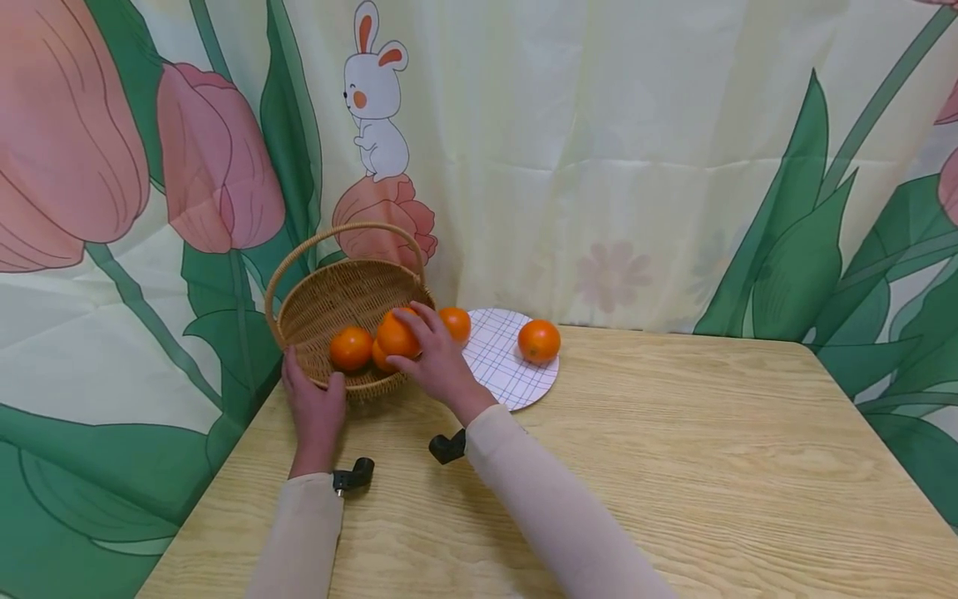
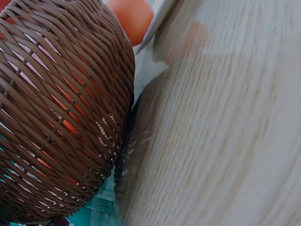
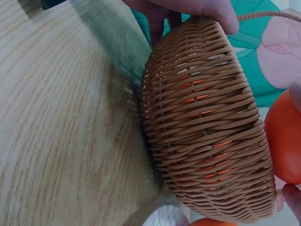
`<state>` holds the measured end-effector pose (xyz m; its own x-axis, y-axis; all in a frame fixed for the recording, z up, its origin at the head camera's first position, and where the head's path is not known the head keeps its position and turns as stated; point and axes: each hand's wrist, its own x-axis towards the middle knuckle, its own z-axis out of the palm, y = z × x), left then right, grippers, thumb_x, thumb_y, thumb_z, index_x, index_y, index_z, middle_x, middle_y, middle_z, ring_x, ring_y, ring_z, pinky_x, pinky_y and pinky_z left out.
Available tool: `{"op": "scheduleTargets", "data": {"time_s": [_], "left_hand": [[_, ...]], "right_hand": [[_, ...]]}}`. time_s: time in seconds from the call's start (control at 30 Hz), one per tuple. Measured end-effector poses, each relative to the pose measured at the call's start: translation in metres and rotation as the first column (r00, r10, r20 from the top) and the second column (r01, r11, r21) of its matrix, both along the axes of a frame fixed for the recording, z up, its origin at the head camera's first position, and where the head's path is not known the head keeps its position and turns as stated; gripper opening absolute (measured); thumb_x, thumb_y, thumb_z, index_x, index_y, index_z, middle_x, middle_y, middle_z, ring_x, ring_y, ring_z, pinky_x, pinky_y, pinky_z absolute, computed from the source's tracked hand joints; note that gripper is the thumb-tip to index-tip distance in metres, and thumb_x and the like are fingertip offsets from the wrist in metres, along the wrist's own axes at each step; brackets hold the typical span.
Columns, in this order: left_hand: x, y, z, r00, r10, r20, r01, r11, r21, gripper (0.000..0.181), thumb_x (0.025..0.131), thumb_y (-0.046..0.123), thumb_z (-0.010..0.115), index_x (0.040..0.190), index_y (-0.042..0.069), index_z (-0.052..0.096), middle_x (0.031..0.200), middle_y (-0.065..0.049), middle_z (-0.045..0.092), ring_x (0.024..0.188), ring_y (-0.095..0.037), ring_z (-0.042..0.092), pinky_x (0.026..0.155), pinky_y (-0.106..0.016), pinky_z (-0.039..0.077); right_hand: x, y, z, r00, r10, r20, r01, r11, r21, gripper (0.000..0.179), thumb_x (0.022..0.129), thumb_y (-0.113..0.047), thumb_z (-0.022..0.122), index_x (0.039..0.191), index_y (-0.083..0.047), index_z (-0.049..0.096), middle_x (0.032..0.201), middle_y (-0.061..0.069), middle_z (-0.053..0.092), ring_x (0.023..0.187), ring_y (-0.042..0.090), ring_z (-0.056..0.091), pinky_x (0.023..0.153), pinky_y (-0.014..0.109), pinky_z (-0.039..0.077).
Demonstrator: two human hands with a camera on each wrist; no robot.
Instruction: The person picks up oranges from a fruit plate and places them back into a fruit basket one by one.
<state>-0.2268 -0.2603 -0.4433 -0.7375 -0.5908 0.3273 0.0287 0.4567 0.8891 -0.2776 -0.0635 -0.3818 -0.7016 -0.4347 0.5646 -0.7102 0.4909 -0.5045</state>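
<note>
A wicker basket (image 1: 340,291) with a tall arched handle stands at the back left of the table. My left hand (image 1: 314,408) holds its front left rim, thumb over the edge. In my right hand (image 1: 443,366) is an orange (image 1: 397,334), pinched between thumb and fingers just over the basket's front right rim. The right wrist view shows this held orange (image 3: 284,139) at the rim, with fingertips on both sides. Inside the basket lies another orange (image 1: 351,348), and one more (image 1: 380,358) is partly hidden beneath the held one.
Right of the basket lies a round white plate (image 1: 505,378) with a blue grid pattern. One orange (image 1: 539,341) is at its right edge, another (image 1: 455,324) at its left, beside the basket. A printed curtain (image 1: 636,166) hangs behind the wooden table (image 1: 711,449).
</note>
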Motion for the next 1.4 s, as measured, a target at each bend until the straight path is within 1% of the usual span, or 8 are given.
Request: {"op": "scheduleTargets", "data": {"time_s": [0.17, 0.33, 0.57, 0.73, 0.83, 1.07, 1.17, 1.4], "left_hand": [[-0.002, 0.002, 0.000, 1.000, -0.006, 0.005, 0.006, 1.000, 0.004, 0.075, 0.082, 0.017, 0.049, 0.146, 0.025, 0.010, 0.151, 0.003, 0.008, 0.133, -0.027, 0.023, 0.104, -0.051, 0.029], [-0.003, 0.004, 0.000, 1.000, -0.019, 0.014, 0.019, 1.000, 0.017, 0.075, 0.083, 0.018, 0.048, 0.146, 0.026, 0.009, 0.151, 0.005, 0.007, 0.134, -0.026, 0.022, 0.104, -0.051, 0.029], [-0.003, 0.007, 0.003, 0.999, -0.036, 0.003, 0.036, 0.999, 0.029, 0.075, 0.083, 0.017, 0.049, 0.146, 0.025, 0.009, 0.151, 0.004, 0.007, 0.135, -0.026, 0.021, 0.105, -0.051, 0.027], [-0.003, 0.007, 0.005, 1.000, -0.031, -0.003, 0.031, 0.999, 0.029, 0.074, 0.082, 0.017, 0.048, 0.146, 0.023, 0.010, 0.151, 0.003, 0.008, 0.134, -0.027, 0.021, 0.105, -0.052, 0.026], [-0.003, 0.007, 0.006, 1.000, -0.028, -0.005, 0.028, 0.999, 0.032, 0.074, 0.082, 0.017, 0.048, 0.146, 0.022, 0.010, 0.151, 0.002, 0.008, 0.134, -0.028, 0.021, 0.105, -0.052, 0.026], [-0.001, 0.006, 0.005, 0.999, -0.029, 0.013, 0.028, 0.999, 0.046, 0.075, 0.082, 0.017, 0.048, 0.146, 0.024, 0.009, 0.151, 0.003, 0.007, 0.135, -0.028, 0.020, 0.106, -0.052, 0.025], [0.001, 0.006, 0.005, 1.000, -0.028, 0.006, 0.027, 0.999, 0.046, 0.075, 0.082, 0.017, 0.047, 0.146, 0.023, 0.009, 0.151, 0.002, 0.007, 0.135, -0.028, 0.020, 0.106, -0.052, 0.025], [0.005, 0.003, 0.006, 0.999, -0.033, 0.014, 0.032, 0.998, 0.049, 0.075, 0.083, 0.016, 0.047, 0.146, 0.024, 0.007, 0.151, 0.004, 0.005, 0.135, -0.028, 0.019, 0.106, -0.052, 0.024]], "right_hand": [[-0.001, 0.002, -0.001, 1.000, -0.003, 0.013, 0.002, 1.000, 0.013, 0.063, 0.079, -0.038, 0.066, 0.135, -0.030, 0.038, 0.143, 0.003, 0.030, 0.123, 0.023, 0.043, 0.093, 0.036, 0.045], [-0.002, 0.005, -0.003, 0.999, 0.006, 0.037, -0.008, 0.999, 0.033, 0.060, 0.081, -0.039, 0.064, 0.134, -0.027, 0.040, 0.143, 0.004, 0.031, 0.124, 0.024, 0.043, 0.093, 0.038, 0.046], [-0.004, 0.012, -0.010, 0.999, 0.029, 0.036, -0.030, 0.999, 0.042, 0.055, 0.083, -0.038, 0.061, 0.133, -0.024, 0.042, 0.142, 0.007, 0.035, 0.123, 0.022, 0.044, 0.095, 0.036, 0.044], [-0.005, 0.019, -0.016, 1.000, 0.014, 0.027, -0.015, 0.999, 0.032, 0.052, 0.083, -0.036, 0.061, 0.130, -0.019, 0.047, 0.140, 0.006, 0.038, 0.116, 0.024, 0.050, 0.092, 0.038, 0.046], [-0.006, 0.023, -0.020, 1.000, 0.007, 0.027, -0.008, 1.000, 0.019, 0.052, 0.083, -0.034, 0.063, 0.130, -0.020, 0.047, 0.139, 0.007, 0.039, 0.114, 0.024, 0.052, 0.090, 0.038, 0.047], [-0.009, 0.035, -0.030, 0.999, -0.017, 0.038, 0.017, 1.000, 0.017, 0.051, 0.083, -0.034, 0.063, 0.129, -0.021, 0.048, 0.138, 0.004, 0.039, 0.119, 0.020, 0.047, 0.096, 0.036, 0.043], [-0.009, 0.039, -0.032, 0.999, -0.022, 0.041, 0.021, 1.000, 0.009, 0.050, 0.082, -0.031, 0.064, 0.128, -0.020, 0.049, 0.136, 0.003, 0.041, 0.116, 0.020, 0.049, 0.096, 0.035, 0.043], [-0.011, 0.050, -0.037, 0.993, -0.060, 0.101, 0.057, 0.998, 0.026, 0.051, 0.081, -0.032, 0.065, 0.128, -0.021, 0.049, 0.137, 0.006, 0.040, 0.123, 0.019, 0.043, 0.100, 0.037, 0.040]]}}
